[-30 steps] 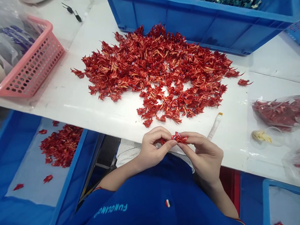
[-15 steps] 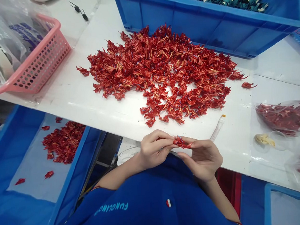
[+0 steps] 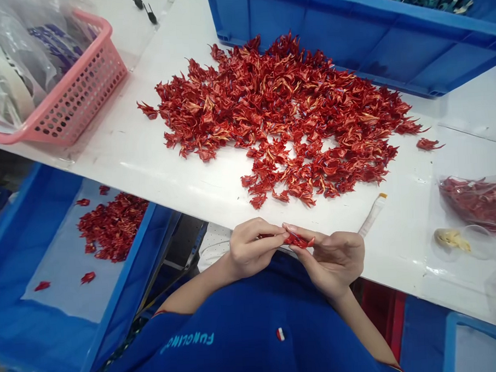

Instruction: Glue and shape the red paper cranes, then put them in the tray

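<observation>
A small red petal-like piece [image 3: 298,241] with spiky tips and a thin bluish line is pinched between my two hands, above the table's front edge. My left hand [image 3: 253,246] is closed on its left end, the fingertips covering that part. On the other side, my right hand [image 3: 337,259] grips it between thumb and fingers, with the other fingers curled. Just beyond the hands, a broad heap of similar red pieces [image 3: 269,103], some with yellow streaks, lies on the white table [image 3: 182,183]. A flat brush [image 3: 372,214] with a pale handle rests right of my right hand.
A blue crate [image 3: 332,40] with dark green pieces stands behind the heap. At left is a pink basket [image 3: 83,83] of plastic bags; below it, a blue bin [image 3: 15,311] holds more red pieces. Bagged red pieces [image 3: 474,203] and a clear cup [image 3: 476,242] sit at right.
My right thumb and fingers have closed in on the red piece, and its position between the fingers has shifted slightly. The whole scene sits further right in view as the head turned.
</observation>
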Action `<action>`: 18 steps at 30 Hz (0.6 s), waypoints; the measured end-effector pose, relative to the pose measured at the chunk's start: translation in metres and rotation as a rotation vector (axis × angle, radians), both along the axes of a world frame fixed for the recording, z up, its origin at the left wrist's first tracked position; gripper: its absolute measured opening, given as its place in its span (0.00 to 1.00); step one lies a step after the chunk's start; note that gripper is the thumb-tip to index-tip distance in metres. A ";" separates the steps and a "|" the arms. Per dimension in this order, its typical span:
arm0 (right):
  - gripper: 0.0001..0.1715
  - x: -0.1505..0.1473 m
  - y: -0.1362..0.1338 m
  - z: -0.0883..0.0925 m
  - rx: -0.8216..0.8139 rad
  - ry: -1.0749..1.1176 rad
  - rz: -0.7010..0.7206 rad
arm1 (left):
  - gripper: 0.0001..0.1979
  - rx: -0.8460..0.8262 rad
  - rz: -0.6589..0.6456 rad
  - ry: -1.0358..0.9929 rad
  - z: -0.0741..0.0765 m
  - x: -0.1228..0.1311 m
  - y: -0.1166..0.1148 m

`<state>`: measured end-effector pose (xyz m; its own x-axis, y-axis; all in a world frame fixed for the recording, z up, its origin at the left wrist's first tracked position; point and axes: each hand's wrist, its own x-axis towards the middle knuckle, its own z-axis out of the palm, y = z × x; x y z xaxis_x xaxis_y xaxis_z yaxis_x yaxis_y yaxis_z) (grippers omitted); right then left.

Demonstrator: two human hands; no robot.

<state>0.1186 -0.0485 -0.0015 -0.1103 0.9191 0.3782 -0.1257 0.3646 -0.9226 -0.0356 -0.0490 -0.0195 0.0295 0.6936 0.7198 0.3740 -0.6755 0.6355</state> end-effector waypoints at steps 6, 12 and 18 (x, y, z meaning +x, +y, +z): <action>0.26 -0.006 0.002 0.001 0.048 -0.024 0.011 | 0.05 -0.052 0.008 0.051 0.004 -0.011 -0.002; 0.30 -0.006 0.001 0.002 0.060 -0.093 0.002 | 0.03 -0.055 0.014 0.033 0.007 -0.011 -0.002; 0.33 -0.002 0.000 0.000 -0.004 -0.140 0.008 | 0.05 -0.106 0.007 0.053 0.003 -0.011 -0.002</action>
<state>0.1170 -0.0482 -0.0012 -0.1694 0.9196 0.3545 0.0018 0.3600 -0.9330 -0.0465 -0.0510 -0.0164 0.0600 0.7658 0.6403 0.4136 -0.6029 0.6823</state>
